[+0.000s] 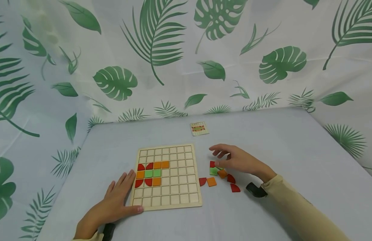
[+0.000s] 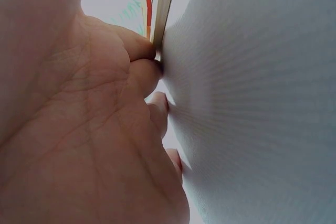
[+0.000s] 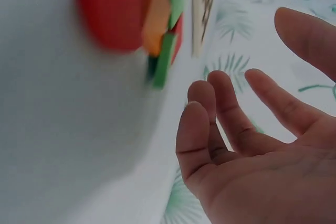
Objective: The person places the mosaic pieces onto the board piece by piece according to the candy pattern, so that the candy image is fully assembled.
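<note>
A square wooden grid board (image 1: 175,190) lies on the table with red quarter-round tiles (image 1: 138,183), orange squares (image 1: 165,164) and two green squares (image 1: 157,173) in its left cells. My left hand (image 1: 112,202) rests flat at the board's lower left corner, fingers along the left edge and thumb at the front edge. To the right of the board, my right hand (image 1: 241,161) hovers over a loose group of tiles, fingers loosely bent and holding nothing. Under it are a green square (image 1: 213,171), an orange square (image 1: 222,173) and red quarter-rounds (image 1: 231,178), partly overlapping.
A small pattern card (image 1: 199,128) with a printed grid lies behind the board. Between board and right hand sit another red quarter-round (image 1: 202,181) and an orange square (image 1: 211,181). Leaf-printed cloth (image 1: 171,67) hangs around the pale table (image 1: 249,221).
</note>
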`<state>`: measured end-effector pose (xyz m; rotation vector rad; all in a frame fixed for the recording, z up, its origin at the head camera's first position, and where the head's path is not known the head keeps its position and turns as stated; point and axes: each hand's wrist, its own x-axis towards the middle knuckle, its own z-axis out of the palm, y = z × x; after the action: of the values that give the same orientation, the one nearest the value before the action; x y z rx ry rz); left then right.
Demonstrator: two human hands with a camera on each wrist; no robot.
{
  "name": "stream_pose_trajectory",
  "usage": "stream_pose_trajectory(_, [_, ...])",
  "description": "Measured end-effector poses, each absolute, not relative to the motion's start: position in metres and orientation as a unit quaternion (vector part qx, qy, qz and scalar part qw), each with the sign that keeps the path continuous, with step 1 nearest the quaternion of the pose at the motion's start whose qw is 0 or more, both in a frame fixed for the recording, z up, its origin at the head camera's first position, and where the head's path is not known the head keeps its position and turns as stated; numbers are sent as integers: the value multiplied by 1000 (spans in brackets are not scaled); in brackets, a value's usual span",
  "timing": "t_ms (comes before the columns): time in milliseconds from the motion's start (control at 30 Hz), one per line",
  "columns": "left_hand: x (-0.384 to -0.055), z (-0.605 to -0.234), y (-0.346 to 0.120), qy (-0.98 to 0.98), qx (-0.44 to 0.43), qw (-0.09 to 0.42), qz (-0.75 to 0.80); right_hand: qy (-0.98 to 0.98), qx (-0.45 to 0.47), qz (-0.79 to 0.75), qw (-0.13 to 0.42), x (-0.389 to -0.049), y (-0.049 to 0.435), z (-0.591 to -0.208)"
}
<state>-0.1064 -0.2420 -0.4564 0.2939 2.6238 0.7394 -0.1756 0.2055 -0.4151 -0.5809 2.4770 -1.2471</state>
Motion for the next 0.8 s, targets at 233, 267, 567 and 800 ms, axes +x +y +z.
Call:
stream_pose_trajectory(233, [-106, -459, -244, 936, 108, 192, 276, 885, -170, -406, 154, -177, 221, -427])
stream_pose_trajectory(267, [-107, -459, -244, 936, 108, 193, 273, 887, -165, -402, 158, -177, 222, -429])
stream_pose_trajectory(567, [-107, -462, -244, 935, 105, 199, 275, 890, -168, -395, 153, -176, 227, -439])
stream_pose_trajectory(800, [-106, -457, -242, 936, 104, 204, 269, 897, -195, -374, 135, -179, 227, -442])
